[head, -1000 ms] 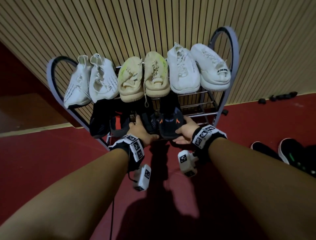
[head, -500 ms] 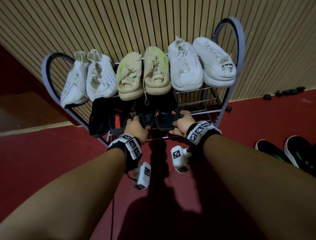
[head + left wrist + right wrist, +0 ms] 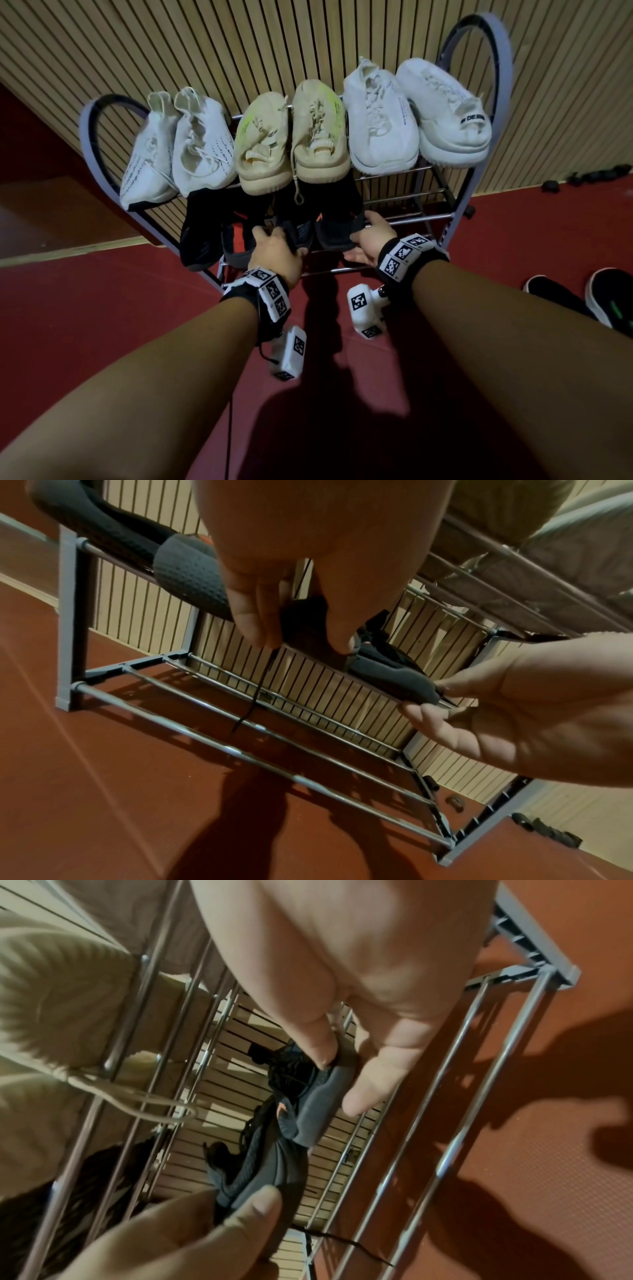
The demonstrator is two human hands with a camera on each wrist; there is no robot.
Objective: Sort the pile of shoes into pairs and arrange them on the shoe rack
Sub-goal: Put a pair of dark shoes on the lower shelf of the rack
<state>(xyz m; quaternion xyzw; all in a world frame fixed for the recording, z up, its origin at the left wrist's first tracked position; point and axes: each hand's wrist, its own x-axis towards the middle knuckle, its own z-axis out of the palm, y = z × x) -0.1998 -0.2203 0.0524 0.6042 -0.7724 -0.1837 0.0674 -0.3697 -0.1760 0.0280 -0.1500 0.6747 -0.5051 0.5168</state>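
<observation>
The shoe rack [image 3: 479, 185] stands against the slatted wall. Its top shelf carries two white pairs [image 3: 202, 147] [image 3: 380, 123] with a beige pair [image 3: 291, 137] between them. On the middle shelf lies a black pair with orange marks. My left hand [image 3: 277, 240] grips the heel of the left black shoe [image 3: 298, 226], with thumb and fingers pinching it [image 3: 304, 631]. My right hand [image 3: 363, 236] pinches the grey sole at the heel of the right black shoe [image 3: 337, 229] [image 3: 318, 1104]. Their toes are hidden under the top shelf.
Another black pair [image 3: 205, 236] sits at the left of the middle shelf. The bottom rails [image 3: 240, 750] hold nothing. Two black shoes [image 3: 609, 298] lie on the red floor at the right. Small dark objects [image 3: 592, 176] line the wall base.
Both hands have slid the two black shoes farther back on the middle shelf, away from me. The grips stay the same.
</observation>
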